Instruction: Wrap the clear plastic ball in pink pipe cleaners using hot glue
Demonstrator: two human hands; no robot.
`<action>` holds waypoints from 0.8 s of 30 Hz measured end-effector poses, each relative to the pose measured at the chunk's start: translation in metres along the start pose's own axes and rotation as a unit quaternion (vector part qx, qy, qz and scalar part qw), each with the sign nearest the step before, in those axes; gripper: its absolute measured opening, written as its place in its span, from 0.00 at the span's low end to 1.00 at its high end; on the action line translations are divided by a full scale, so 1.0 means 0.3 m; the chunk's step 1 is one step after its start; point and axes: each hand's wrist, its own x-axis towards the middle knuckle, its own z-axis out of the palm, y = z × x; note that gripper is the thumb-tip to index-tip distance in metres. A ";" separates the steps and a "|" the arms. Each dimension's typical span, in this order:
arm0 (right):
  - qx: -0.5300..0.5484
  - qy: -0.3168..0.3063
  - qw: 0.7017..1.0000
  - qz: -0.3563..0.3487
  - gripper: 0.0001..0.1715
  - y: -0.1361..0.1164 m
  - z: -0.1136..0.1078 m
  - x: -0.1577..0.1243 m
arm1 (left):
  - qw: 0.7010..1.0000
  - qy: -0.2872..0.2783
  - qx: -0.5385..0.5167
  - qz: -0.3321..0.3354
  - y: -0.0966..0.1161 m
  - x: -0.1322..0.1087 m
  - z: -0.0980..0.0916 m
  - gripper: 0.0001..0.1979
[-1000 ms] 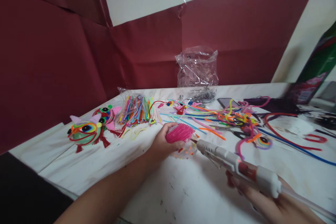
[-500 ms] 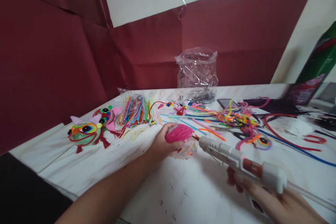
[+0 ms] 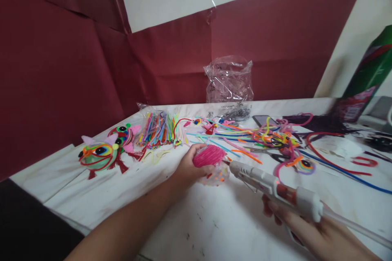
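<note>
**Marbled white tabletop (image 3: 171, 228), maroon wall covering (image 3: 171, 69): a glue gun close to bare fingers**

The left hand (image 3: 188, 167) is closed around a pink-and-clear ball (image 3: 212, 156), holding it just above the tabletop near the middle. The right hand (image 3: 306, 228) grips the glue gun (image 3: 269, 183), its nozzle at the ball's right side; whether they touch, I cannot tell. A slip of either hand could bring the nozzle, probably hot, onto the left fingers. Too much heat in one spot might soften the clear shell, and too much glue could smear the pink.

Bright pink strands cover the ball's upper part in close rows; below, it looks see-through, with orange and red bits. Farther out, loose pipe cleaners (image 3: 269, 136) lie to the right, and a tasselled green ball (image 3: 98, 161) sits to the left.
</note>
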 end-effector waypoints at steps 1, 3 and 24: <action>0.003 -0.014 1.000 0.014 0.29 -0.007 0.004 -0.001 | 1.000 0.000 -0.003 -0.002 0.000 -0.002 0.000 0.32; 0.006 -0.026 0.999 0.036 0.32 -0.023 0.019 -0.005 | 1.000 0.001 -0.009 -0.008 0.002 -0.005 0.001 0.32; -0.005 -0.081 0.996 -0.035 0.22 0.038 0.021 -0.026 | 0.999 0.028 -0.001 -0.026 0.031 -0.004 0.025 0.34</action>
